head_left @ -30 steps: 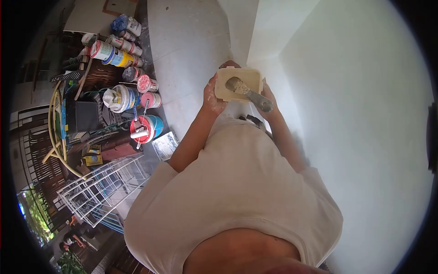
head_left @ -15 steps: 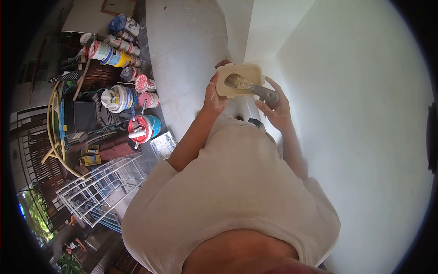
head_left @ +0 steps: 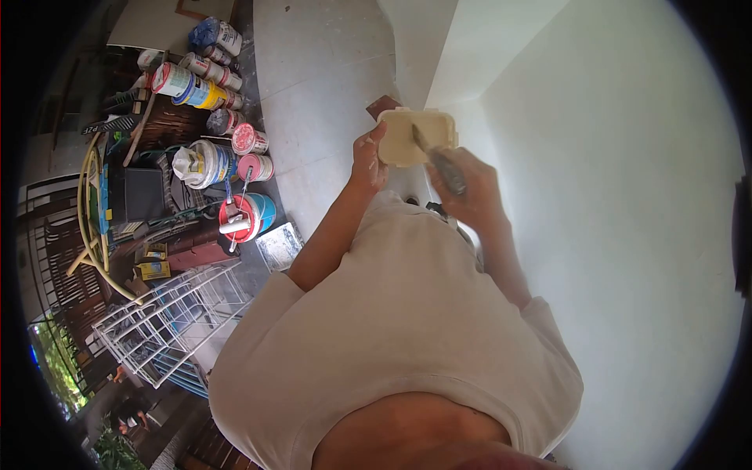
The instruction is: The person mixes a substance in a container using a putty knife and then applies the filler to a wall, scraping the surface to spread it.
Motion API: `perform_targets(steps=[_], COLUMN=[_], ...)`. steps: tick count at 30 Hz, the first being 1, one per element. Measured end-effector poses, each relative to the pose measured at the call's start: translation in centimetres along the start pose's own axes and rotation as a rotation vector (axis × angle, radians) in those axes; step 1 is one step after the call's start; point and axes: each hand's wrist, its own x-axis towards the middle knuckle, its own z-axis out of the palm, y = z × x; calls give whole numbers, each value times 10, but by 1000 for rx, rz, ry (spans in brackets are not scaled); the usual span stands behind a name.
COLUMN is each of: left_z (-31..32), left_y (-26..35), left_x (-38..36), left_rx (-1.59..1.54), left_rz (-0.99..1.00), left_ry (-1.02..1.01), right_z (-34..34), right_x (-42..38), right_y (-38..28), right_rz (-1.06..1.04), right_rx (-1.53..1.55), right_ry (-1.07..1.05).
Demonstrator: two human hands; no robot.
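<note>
Head view: left hand (head_left: 368, 162) clasps the tub (head_left: 398, 146), right hand (head_left: 475, 186) grips the scraper (head_left: 446, 169), blade over the tub.

The right hand (head_left: 474, 184), first against the tub's right side and then opened beside the knife handle, had closed around that handle. The putty knife (head_left: 448, 174) had turned: its blade, earlier seen broad and slanting toward the left of the tub (head_left: 401, 147), had come nearer the middle and showed much narrower. Its handle had swung to point more steeply toward the near side, and its end had moved left.
</note>
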Motion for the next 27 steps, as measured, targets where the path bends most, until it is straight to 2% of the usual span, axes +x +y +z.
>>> perform_targets(steps=[1,2,5,6,9,10,13,14,17,18,21,22,26,27], left_z=[4,8,7,0,-20,-23,-32,-34,-35,-39,-54,-61,-67,-69], left_y=[0,3,3,2,4,9,25,32,46,49,55,58,71,72], left_x=[1,0,-1,-1,6,8,11,14,12,12,12,12,12,11], left_rx=[9,20,-61,-67,-82,-83,-2,38,-78,-78,-83,-86,-97,-92], left_rz=[3,4,19,5,-24,-32,-99,-120,-78,-84,-84,-70,-102,-81], left_ry=[6,15,58,51,9,-11,-17,-12,-25,-31,-60,-74,-26,-22], right_z=[5,5,7,10,7,18,43,50,66,74,86,95,115,120], right_x=[3,3,8,11,19,20,31,30,40,47,59,59,66,65], right_y=[-1,-10,-7,-2,-2,2,-1,5,-10,-13,-25,-24,-32,-33], right_rz=[-85,-33,-28,-43,467,415,492,428,507,547,544,502,531,535], right_rx=[-28,-59,-50,-12,198,286,295,253,532,413,427,488,535,567], right_ry=[-49,-138,-199,-83,-5,131,106,135,337,281,244,329,175,215])
